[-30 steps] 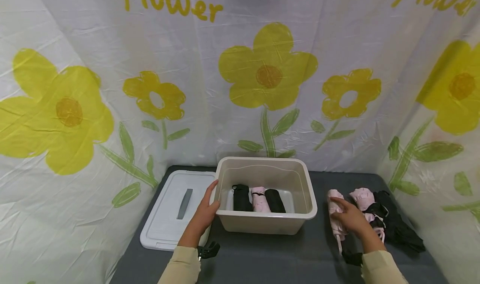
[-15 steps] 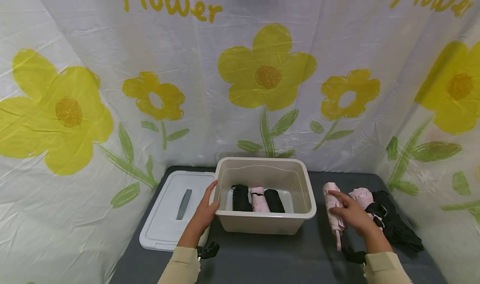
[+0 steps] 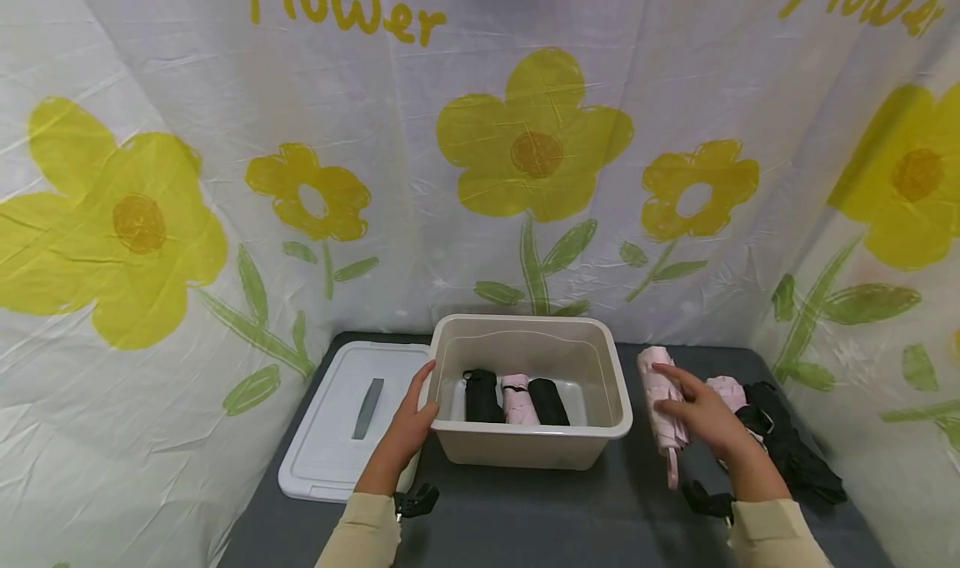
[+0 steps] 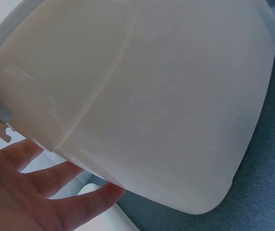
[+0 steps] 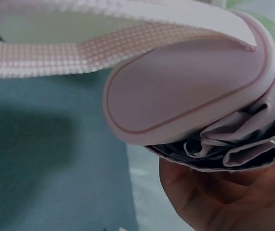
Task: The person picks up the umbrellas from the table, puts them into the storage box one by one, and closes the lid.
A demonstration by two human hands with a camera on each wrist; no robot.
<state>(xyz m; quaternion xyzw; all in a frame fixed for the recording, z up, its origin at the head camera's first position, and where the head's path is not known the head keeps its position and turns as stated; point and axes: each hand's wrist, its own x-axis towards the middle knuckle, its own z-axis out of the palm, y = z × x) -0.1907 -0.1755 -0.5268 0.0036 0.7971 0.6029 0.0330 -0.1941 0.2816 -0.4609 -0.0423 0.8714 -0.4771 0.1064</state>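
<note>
My right hand (image 3: pixel 701 418) grips a folded pink umbrella (image 3: pixel 658 393) just right of the beige bin (image 3: pixel 528 447), whose right wall stands between them. My left hand (image 3: pixel 408 426) rests spread against its left wall. Three folded umbrellas (image 3: pixel 515 398) lie inside; a white lid (image 3: pixel 330 435) sits left.

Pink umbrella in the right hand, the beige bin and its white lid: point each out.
Pink umbrella (image 3: pixel 654 385), head view, upper canopy.
Beige bin (image 3: pixel 525 450), head view, front wall.
White lid (image 3: pixel 368 407), head view, grey handle.

left hand (image 4: pixel 17 192) cut off by frame, bin (image 4: pixel 137 96) cropped
</note>
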